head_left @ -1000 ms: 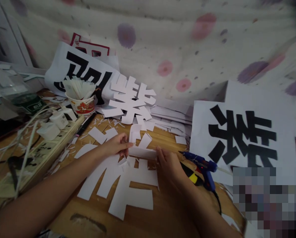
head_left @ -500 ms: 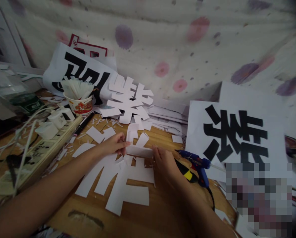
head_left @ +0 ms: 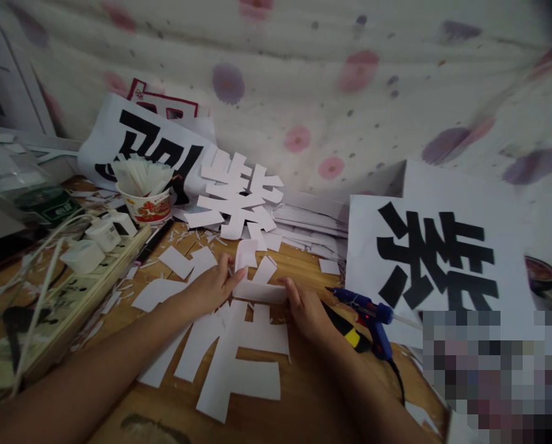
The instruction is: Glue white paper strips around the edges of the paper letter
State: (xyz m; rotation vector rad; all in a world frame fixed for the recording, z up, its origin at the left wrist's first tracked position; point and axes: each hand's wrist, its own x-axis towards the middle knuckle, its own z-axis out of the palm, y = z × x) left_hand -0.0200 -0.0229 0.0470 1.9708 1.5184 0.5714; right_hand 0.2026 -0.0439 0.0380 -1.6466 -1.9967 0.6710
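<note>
A narrow white paper strip stands on edge across the large white paper cut-out on the table. My left hand pinches the strip's left end between thumb and fingers. At its right end, my right hand holds the strip with thumb and forefinger. An upright curled paper piece rises just behind my left fingertips. Right of my right hand lies a blue hot glue gun, its nozzle pointing left, beside a black and yellow tool.
A power strip with white chargers and cables runs along the left. Behind it stands a paper cup full of glue sticks or strips. Another white cut-out leans at the back; a printed character sheet stands right. Paper scraps litter the wood.
The view has tilted up slightly, so things sit lower. Both hands remain on the strip; my left thumb now presses more visibly against its left end.
</note>
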